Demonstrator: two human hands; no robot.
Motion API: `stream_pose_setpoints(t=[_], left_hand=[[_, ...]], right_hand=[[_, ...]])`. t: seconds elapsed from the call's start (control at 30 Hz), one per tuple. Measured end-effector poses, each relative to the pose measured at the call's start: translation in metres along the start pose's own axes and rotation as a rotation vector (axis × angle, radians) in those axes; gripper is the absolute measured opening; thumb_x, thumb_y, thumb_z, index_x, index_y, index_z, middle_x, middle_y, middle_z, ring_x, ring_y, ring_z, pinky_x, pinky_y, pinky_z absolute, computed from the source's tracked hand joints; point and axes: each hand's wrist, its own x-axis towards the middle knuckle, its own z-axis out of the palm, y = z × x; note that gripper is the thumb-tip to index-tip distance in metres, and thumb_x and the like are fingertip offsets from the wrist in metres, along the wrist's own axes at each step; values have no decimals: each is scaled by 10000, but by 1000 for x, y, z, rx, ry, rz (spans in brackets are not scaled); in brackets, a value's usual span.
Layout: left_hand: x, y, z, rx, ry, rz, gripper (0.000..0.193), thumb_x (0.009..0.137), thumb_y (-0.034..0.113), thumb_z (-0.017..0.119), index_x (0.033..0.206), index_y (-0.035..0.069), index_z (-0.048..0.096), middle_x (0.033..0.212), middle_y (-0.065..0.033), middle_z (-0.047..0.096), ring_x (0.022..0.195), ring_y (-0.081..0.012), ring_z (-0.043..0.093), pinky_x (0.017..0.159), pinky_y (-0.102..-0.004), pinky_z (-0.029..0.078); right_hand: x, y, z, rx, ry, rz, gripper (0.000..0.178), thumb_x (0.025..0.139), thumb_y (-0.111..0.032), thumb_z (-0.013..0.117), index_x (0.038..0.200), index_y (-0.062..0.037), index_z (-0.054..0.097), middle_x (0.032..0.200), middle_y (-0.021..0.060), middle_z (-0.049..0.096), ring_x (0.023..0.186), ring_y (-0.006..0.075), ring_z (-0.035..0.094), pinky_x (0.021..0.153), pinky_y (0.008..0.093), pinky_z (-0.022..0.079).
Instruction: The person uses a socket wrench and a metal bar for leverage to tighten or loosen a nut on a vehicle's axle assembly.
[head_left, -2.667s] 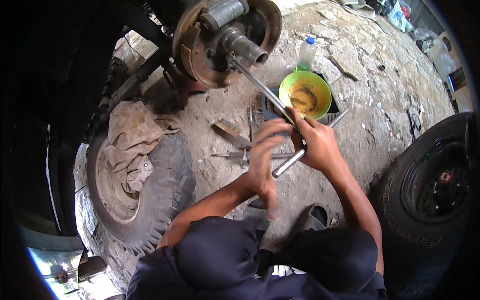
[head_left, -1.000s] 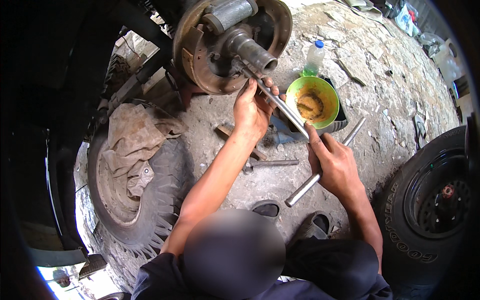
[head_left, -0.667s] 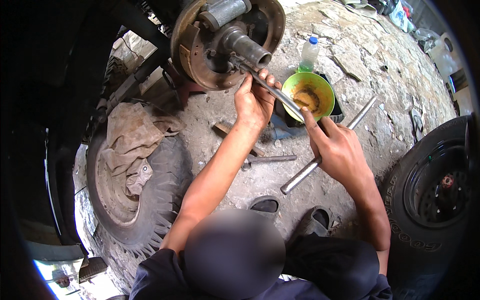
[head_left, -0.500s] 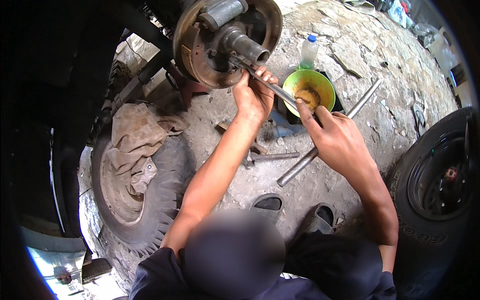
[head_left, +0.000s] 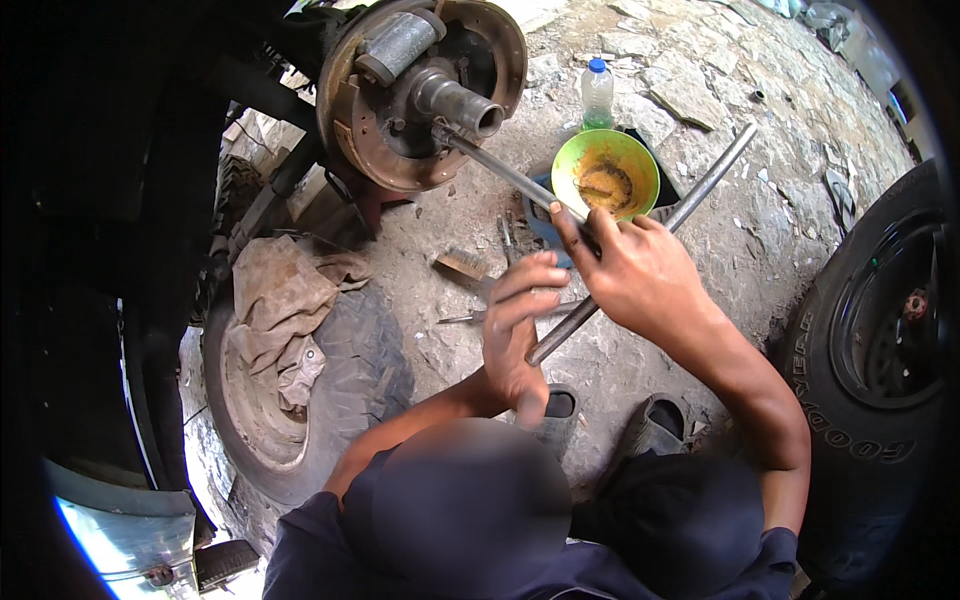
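Left hand [head_left: 515, 325] drawn back — stony ground [head_left: 745, 275], tyres [head_left: 365, 350]

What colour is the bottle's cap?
The cap is blue; it shows best in the head view.

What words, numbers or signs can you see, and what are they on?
Right tire: big outlined letters on its black side, a brand name that I won't copy.
Bottle: no writing I can make out.
Bars: none that I can see.
Bags, top right: too far and blurred to tell.
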Motion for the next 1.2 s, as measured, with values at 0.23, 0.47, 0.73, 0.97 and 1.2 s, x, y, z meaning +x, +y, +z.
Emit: stream_pose_setpoints(t=[0.23, 0.47, 0.73, 0.97, 1.2], left_hand=[[-20, -15, 2, 215, -48, -42, 405, 1041, 409, 308, 1101, 76, 531, 1163, -166, 553, 1140, -337, 537, 1030, -525, 385], [-16, -12, 7, 142, -66, -12, 452, 1048, 410, 290, 1083, 82, 599, 1164, -159, 571, 1163, -328, 529, 1048, -530, 363], [93, 6, 22, 33, -125, 88, 282, 1017, 246, 442, 1027, 57, 651, 1097, -181, 613, 1069, -330, 589, 954, -503, 424], [158, -49, 110, 69, -448, -146, 247, 954, 198, 562, 891, -26, 648, 828, -181, 652, 812, -286, 652, 781, -409, 504], [153, -62, 112, 187, -566, 95, 261, 906, 269, 650, 907, 7, 651, 859, -172, 661, 839, -328, 639, 799, -446, 488]], right_hand=[[2, -2, 6, -58, -5, -28, 520, 830, -156, 559, 1306, 52, 549, 824, 105, 573, 677, 225, 639, 627, 344, 527], [-17, 6, 38, 104, 66, 61, 589, 789, -171, 580, 1359, -32, 528, 902, 103, 597, 656, 222, 631, 604, 337, 522], [-15, -6, 60, 980, 346, 359, 517, 705, -88, 750, 1194, -38, 594, 862, 111, 658, 768, 287, 678, 701, 392, 532], [9, -40, 27, 2053, 390, 1373, 44, 926, -115, 570, 933, -72, 565, 686, -10, 509, 458, 87, 360, 486, 270, 289], [-1, -29, 27, 2302, 156, 1116, 78, 905, -117, 590, 854, -60, 571, 706, 30, 546, 453, 101, 383, 491, 273, 313]])
